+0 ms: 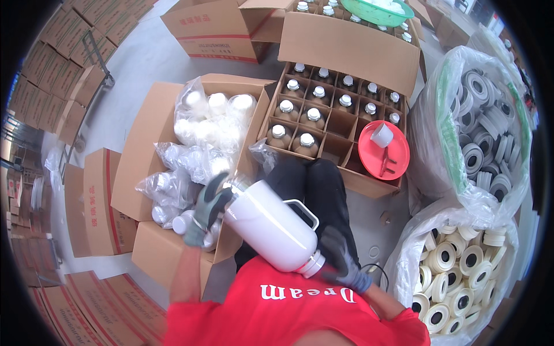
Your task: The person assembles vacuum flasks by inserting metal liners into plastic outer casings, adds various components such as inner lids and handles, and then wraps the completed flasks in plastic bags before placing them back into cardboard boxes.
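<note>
A white vacuum flask (271, 225) with a side handle lies tilted across my lap. Its narrow neck points toward my lower right, and a shiny, clear-looking end is at the upper left. My left hand (209, 210), in a grey glove, is closed round that upper-left end. Beside the neck is my right hand (345, 259), also gloved in grey. It is blurred, so its fingers and any contact with the flask do not show clearly.
An open carton (156, 127) of bagged white parts stands at left. Ahead, a divided carton (337, 124) holds white-capped bottles; a red plate (369, 164) with a white cup (381, 135) rests on it. At right are bags of grey rings (476, 155) and cream rings (444, 254).
</note>
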The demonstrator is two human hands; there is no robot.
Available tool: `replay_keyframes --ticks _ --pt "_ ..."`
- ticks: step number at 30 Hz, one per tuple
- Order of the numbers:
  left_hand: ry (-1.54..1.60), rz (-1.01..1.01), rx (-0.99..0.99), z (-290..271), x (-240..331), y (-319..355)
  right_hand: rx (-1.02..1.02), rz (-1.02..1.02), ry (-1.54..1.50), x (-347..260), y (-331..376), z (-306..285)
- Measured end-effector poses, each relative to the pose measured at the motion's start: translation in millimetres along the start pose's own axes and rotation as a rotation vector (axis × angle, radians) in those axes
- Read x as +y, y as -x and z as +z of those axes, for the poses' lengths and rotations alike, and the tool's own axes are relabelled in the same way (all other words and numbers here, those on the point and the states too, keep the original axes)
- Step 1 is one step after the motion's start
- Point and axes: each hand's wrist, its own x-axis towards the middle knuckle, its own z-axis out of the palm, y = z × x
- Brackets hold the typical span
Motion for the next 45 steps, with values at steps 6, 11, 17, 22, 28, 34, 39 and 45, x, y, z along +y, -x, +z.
replay_keyframes --ticks 6,11,17,22,28,34,39,45 --pt "-0.251 0.045 -0.229 -0.4 -113.2 58.1 -0.047 -0.319 -0.091 -46.3 -86.2 -5.5" --pt "-0.278 0.11 -0.205 6.8 -125.3 32.3 -0.239 -0.415 -0.19 -83.4 -166.7 -31.8" --pt "-0.267 0.156 -0.063 58.0 -121.6 -3.8 -0.047 -0.404 -0.017 -111.4 -191.1 -65.2" --pt "-0.275 0.15 0.04 85.0 -116.4 -6.1 0.339 -0.299 0.173 -139.8 -194.3 -88.3" --pt "-0.262 0.202 0.048 103.3 -110.5 -58.4 0.63 -0.213 0.13 -138.0 -213.5 -91.4" --pt "-0.257 0.195 0.022 111.5 -112.4 -77.4 0.671 -0.139 0.036 -117.0 -235.3 -91.2" --pt "-0.261 0.18 0.019 111.8 -110.8 -81.7 0.514 -0.2 0.065 -109.4 -244.3 -103.6" --pt "-0.297 0.171 0.006 107.5 -106.9 -85.9 0.326 -0.321 0.102 -112.3 -243.7 -109.2"
